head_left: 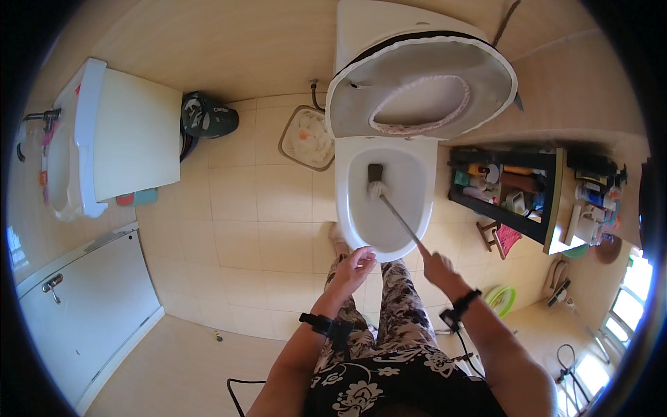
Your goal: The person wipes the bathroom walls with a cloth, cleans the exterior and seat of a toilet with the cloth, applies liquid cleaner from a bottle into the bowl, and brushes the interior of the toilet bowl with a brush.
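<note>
My right hand (439, 270) is closed around the handle of a toilet brush (401, 221). The whitish brush head is down inside the white toilet bowl (347, 208), beside the dark drain opening. At the bowl's front left rim is my left hand (358, 265), its fingers loosely bent and apart, with nothing visible in them. Whether it touches the rim I cannot tell. Behind the bowl, the raised toilet seat and lid (420, 90) carry a grey cover with pale edging.
Left of the toilet stands a waste basket (307, 139) with crumpled paper. A dark shelf rack (504, 181) full of bottles is on the right, with a small red-topped stool (501, 238) below. A washbasin cabinet (137, 132) and white door (90, 320) are at left.
</note>
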{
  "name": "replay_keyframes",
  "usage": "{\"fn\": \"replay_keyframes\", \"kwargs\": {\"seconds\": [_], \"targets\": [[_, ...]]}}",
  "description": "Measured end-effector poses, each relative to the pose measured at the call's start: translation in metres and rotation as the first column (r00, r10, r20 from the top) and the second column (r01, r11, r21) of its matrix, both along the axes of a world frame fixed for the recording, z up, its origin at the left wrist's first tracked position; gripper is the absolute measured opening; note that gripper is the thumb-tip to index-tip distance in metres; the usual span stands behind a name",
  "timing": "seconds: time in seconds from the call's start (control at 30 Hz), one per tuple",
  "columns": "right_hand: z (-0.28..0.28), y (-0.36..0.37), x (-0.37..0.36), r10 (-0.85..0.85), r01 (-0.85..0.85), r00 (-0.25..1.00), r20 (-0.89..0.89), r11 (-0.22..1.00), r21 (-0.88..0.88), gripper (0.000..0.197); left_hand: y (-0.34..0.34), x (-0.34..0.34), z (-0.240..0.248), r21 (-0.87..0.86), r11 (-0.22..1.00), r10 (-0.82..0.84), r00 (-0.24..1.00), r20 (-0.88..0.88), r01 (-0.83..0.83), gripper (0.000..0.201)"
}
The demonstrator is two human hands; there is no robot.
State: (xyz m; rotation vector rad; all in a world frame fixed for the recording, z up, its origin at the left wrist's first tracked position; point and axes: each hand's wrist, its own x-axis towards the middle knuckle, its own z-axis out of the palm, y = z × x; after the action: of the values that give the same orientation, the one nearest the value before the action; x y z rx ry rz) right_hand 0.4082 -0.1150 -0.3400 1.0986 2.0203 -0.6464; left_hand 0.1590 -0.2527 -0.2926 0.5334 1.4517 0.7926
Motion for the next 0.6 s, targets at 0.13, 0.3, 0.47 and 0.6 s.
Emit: {"fn": "replay_keyframes", "kwargs": {"seconds": [0.13, 0.3, 0.47, 0.6], "targets": [[-0.039, 0.044, -0.030, 0.005, -0.001, 0.998, -0.070, 0.998, 0.067, 0.057, 0.014, 0.015, -0.006, 0.118, 0.993, -0.010, 0.999, -0.050, 0.016, 0.037], [0.044, -0.048, -0.008, -0.001, 0.006, 0.998, 0.055, 0.995, -0.101, 0.079, 0.021, -0.021, 0.011, 0.124, 0.991, -0.039, 0.995, -0.097, 0.051, 0.035], [0.046, -0.038, -0.006, -0.078, 0.077, 0.997, -0.002, 0.990, -0.120, 0.072, 0.093, -0.024, 0.061, 0.129, 0.984, -0.103, 0.981, -0.167, 0.126, 0.023], [0.032, -0.020, -0.008, -0.331, 0.294, 0.925, -0.189, 0.935, -0.200, 0.066, 0.181, -0.057, 0.160, 0.494, 0.869, 0.049, 0.997, -0.066, -0.010, 0.012]]}}
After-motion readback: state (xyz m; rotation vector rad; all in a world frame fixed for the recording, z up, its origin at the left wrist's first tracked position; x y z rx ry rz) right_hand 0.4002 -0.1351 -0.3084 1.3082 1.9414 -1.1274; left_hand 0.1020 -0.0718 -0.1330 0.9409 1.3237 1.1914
